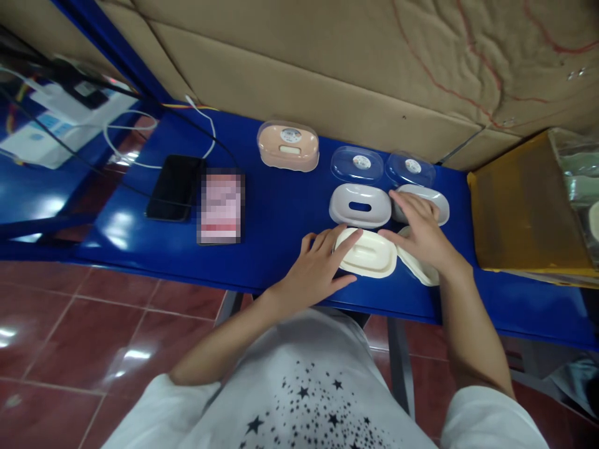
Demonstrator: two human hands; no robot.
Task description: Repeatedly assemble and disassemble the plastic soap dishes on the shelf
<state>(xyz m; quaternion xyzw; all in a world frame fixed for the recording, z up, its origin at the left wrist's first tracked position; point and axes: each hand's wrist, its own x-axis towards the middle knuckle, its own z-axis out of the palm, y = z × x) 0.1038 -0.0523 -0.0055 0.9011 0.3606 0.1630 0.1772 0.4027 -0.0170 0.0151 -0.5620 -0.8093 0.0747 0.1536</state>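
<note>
My left hand (322, 262) is open, its fingers spread along the left side of a cream oval plastic base (369, 254) with a raised bar in its middle. My right hand (423, 234) is open as well, with the thumb stretched toward that base. It lies over a second cream oval piece (418, 265) and partly covers a white oval shell (440, 206). Left of this shell is another white oval shell (337, 209) with a slot. Behind them lie two clear oval lids (344, 163) (397, 168) with round stickers.
A peach oval box (287, 149) with a clear lid stands at the back of the blue table (276, 231). To the left lie a black phone (173, 187) and a blurred pink item (221, 206). A cardboard box (519, 206) stands right; cables (213, 137) cross the left end.
</note>
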